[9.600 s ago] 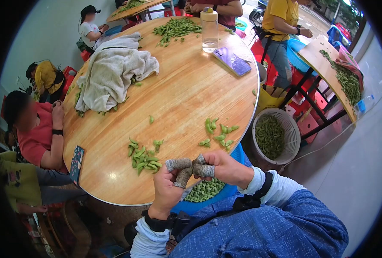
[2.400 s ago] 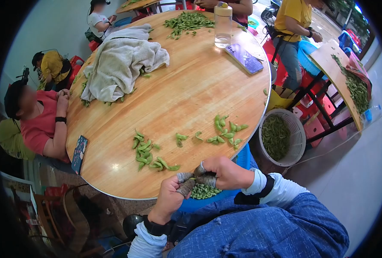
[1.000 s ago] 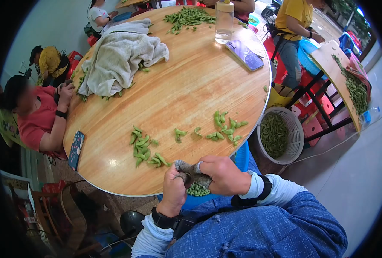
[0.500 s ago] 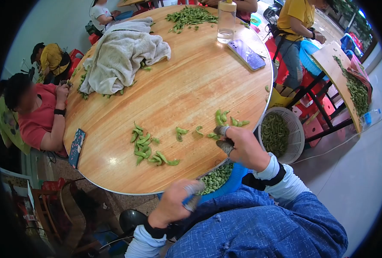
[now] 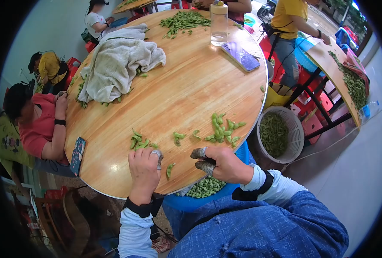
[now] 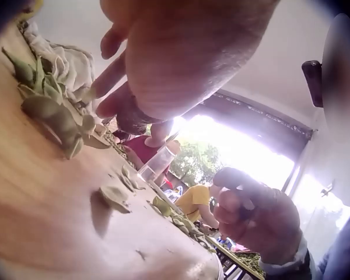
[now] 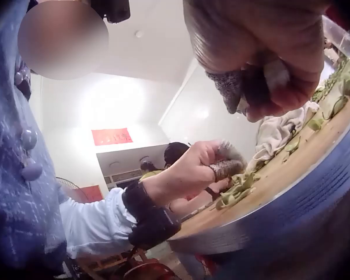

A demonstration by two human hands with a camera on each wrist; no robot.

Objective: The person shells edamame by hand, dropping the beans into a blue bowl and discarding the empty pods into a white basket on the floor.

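My left hand (image 5: 143, 172) reaches palm down over the left cluster of green soybean pods (image 5: 137, 139), its relaxed fingers hiding part of it. In the left wrist view its fingertips (image 6: 90, 93) hang close by these pods (image 6: 52, 119). One pod (image 5: 170, 170) lies right of that hand. My right hand (image 5: 229, 165) hovers at the near table edge, wrapped thumb and forefinger apart, other fingers loosely curled, with nothing visible between them. Beyond it lies another pod cluster (image 5: 219, 131). Below, a blue basin (image 5: 191, 206) contains shelled green beans (image 5: 206, 187). Grey wraps cover both thumbs and forefingers.
On the round wooden table (image 5: 165, 107) are a crumpled towel (image 5: 118, 64) over pods, a water bottle (image 5: 219, 26), a purple phone (image 5: 241, 56) and a patterned dark case (image 5: 77, 155). A white basket (image 5: 300, 133) of pods stands right. Several people sit around.
My left hand has moved from over the basin up to the left pods, and a pod there now lies nearer the edge. My right hand has drawn back from the right pods.
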